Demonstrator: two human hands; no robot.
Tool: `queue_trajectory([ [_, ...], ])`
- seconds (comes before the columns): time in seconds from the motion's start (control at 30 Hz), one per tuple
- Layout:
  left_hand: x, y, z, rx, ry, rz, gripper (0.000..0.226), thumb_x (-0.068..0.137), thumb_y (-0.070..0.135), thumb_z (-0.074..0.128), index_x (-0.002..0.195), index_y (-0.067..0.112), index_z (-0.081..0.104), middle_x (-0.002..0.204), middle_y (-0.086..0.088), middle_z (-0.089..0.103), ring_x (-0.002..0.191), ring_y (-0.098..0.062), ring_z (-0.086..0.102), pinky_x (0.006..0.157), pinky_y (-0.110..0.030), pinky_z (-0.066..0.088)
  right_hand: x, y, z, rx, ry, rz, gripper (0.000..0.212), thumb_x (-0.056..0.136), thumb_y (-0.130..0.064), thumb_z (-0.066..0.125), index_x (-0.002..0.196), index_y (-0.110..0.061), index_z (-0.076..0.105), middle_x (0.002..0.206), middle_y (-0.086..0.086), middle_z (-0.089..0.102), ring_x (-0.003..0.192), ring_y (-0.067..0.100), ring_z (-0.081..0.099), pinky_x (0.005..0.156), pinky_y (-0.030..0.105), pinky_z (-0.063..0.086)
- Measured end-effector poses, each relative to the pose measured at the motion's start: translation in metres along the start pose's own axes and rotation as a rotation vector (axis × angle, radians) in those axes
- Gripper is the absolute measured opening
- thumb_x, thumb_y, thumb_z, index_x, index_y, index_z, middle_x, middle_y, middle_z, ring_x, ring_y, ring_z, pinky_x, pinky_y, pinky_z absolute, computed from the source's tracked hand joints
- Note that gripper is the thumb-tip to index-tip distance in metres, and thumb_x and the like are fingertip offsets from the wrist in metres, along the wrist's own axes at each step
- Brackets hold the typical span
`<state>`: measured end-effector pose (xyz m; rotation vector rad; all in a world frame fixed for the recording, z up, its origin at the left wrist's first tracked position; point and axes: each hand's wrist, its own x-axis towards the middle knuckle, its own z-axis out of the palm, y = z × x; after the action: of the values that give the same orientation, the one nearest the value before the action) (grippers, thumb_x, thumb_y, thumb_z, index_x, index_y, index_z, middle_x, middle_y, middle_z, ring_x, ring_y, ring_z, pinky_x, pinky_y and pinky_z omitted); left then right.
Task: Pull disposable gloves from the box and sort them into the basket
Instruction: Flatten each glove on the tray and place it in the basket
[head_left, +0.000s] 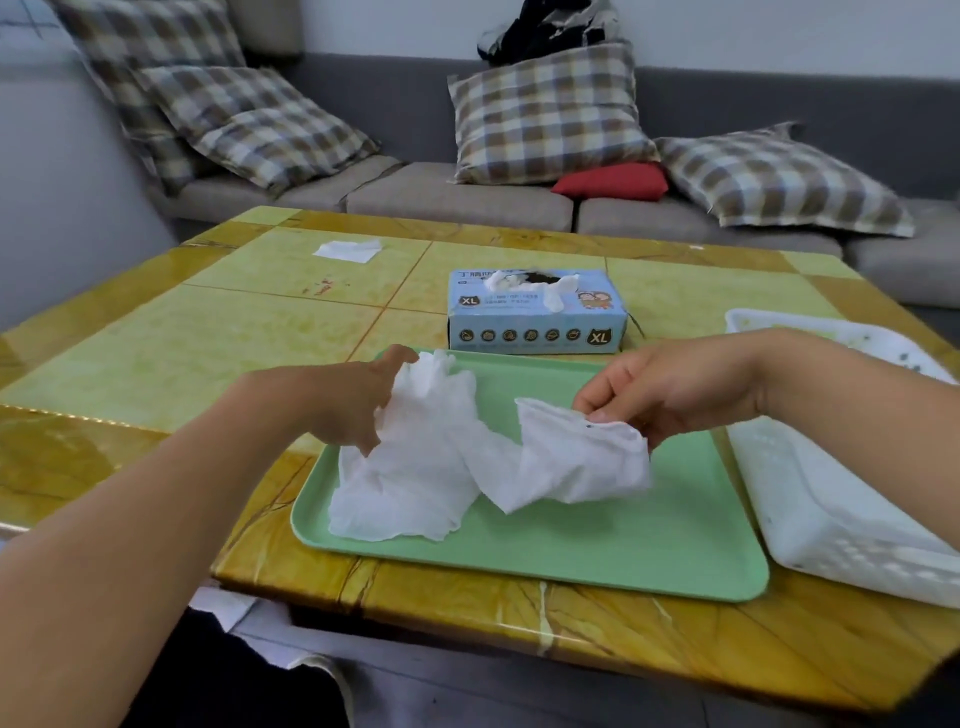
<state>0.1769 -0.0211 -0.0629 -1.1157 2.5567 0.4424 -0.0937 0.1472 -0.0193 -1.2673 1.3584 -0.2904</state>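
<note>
Both hands hold white gloves above the green tray (623, 545). Fingers of the left hand (343, 400) curl into one crumpled glove (415, 467), its lower end lying on the tray; the right hand (670, 384) pinches the cuff of a second glove (571, 457). Behind the tray stands the blue glove box (537, 319), gloves poking from its opening. To the right, on the yellow table (208, 332), sits the white basket (831, 514).
</note>
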Motion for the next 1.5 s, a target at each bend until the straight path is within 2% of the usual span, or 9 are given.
queue_trajectory([
  [0.1,-0.022,0.005,-0.019,-0.003,0.085,0.053,0.1,0.085,0.013,0.076,0.156,0.035,0.008,0.15,0.004,0.037,0.127,-0.02,0.051,0.103,-0.04,0.049,-0.011,0.002,-0.005,0.376,0.162,-0.127,0.023,0.096,-0.018,0.055,0.114,-0.007,0.064,0.104,0.011,0.061,0.091,0.021,0.058,0.075,0.027,0.054],
  [0.23,-0.05,0.063,-0.022,-0.887,0.103,0.422,0.068,0.076,0.044,0.074,0.14,0.034,0.052,0.143,0.017,0.054,0.132,-0.003,0.051,0.112,-0.035,0.042,-0.022,0.0,0.005,0.683,0.206,-0.182,0.027,0.099,-0.016,0.039,0.112,-0.006,0.06,0.091,0.007,0.067,0.083,0.021,0.061,0.076,0.031,0.054],
  [0.33,-0.045,0.119,-0.007,-1.025,0.084,0.576,0.05,0.083,0.035,0.078,0.128,0.017,0.063,0.123,-0.001,0.072,0.117,-0.016,0.066,0.102,-0.03,0.051,-0.031,-0.001,0.01,0.706,0.181,-0.188,0.046,0.099,-0.035,0.038,0.12,-0.006,0.066,0.1,0.009,0.069,0.085,0.022,0.066,0.076,0.034,0.056],
  [0.43,-0.03,0.139,-0.003,-1.25,0.213,0.438,0.034,0.084,0.019,0.079,0.115,0.011,0.069,0.109,-0.007,0.077,0.101,-0.023,0.073,0.088,-0.033,0.059,-0.04,0.005,0.009,0.727,0.082,-0.248,0.072,0.086,-0.063,0.057,0.13,-0.007,0.065,0.115,0.011,0.068,0.098,0.024,0.069,0.081,0.036,0.059],
  [0.5,-0.026,0.14,-0.004,-1.29,0.206,0.388,0.032,0.083,0.019,0.079,0.113,0.009,0.072,0.107,-0.008,0.077,0.102,-0.026,0.073,0.089,-0.038,0.058,-0.042,0.01,0.009,0.741,0.106,-0.297,0.063,0.08,-0.037,0.079,0.131,-0.004,0.065,0.124,0.014,0.066,0.105,0.023,0.069,0.085,0.035,0.059],
  [0.6,-0.029,0.139,-0.01,-1.321,0.09,0.316,0.037,0.081,0.027,0.079,0.112,0.009,0.074,0.105,-0.007,0.077,0.101,-0.025,0.073,0.088,-0.035,0.056,-0.039,0.018,0.009,0.666,0.336,-0.249,0.046,0.079,-0.01,0.072,0.124,-0.002,0.067,0.119,0.012,0.071,0.096,0.017,0.072,0.079,0.025,0.06],
  [0.87,0.002,0.137,-0.015,-1.16,-0.05,0.141,0.018,0.094,0.029,0.068,0.103,0.014,0.075,0.102,-0.006,0.078,0.084,-0.018,0.073,0.074,-0.031,0.059,-0.027,0.027,-0.001,0.622,0.436,-0.051,0.013,0.085,-0.012,0.07,0.098,-0.01,0.071,0.093,0.007,0.074,0.082,0.019,0.071,0.082,0.033,0.061],
  [1.2,-0.008,0.148,-0.05,-0.831,1.054,0.812,0.015,0.094,0.021,0.07,0.101,0.033,0.073,0.107,0.015,0.072,0.103,-0.005,0.068,0.093,-0.021,0.051,-0.065,-0.021,-0.01,0.005,1.081,-0.869,0.016,0.086,0.0,0.075,0.09,-0.013,0.066,0.082,-0.006,0.073,0.077,0.009,0.069,0.076,0.023,0.055],
  [1.5,0.025,0.108,0.029,-0.095,0.145,0.633,0.017,0.084,0.034,0.081,0.1,0.028,0.078,0.103,0.017,0.072,0.093,0.001,0.062,0.091,-0.026,0.05,-0.017,0.056,0.016,-0.801,0.401,-0.141,0.011,0.089,-0.018,0.075,0.099,-0.017,0.077,0.091,-0.007,0.076,0.083,0.005,0.069,0.085,0.032,0.056],
])
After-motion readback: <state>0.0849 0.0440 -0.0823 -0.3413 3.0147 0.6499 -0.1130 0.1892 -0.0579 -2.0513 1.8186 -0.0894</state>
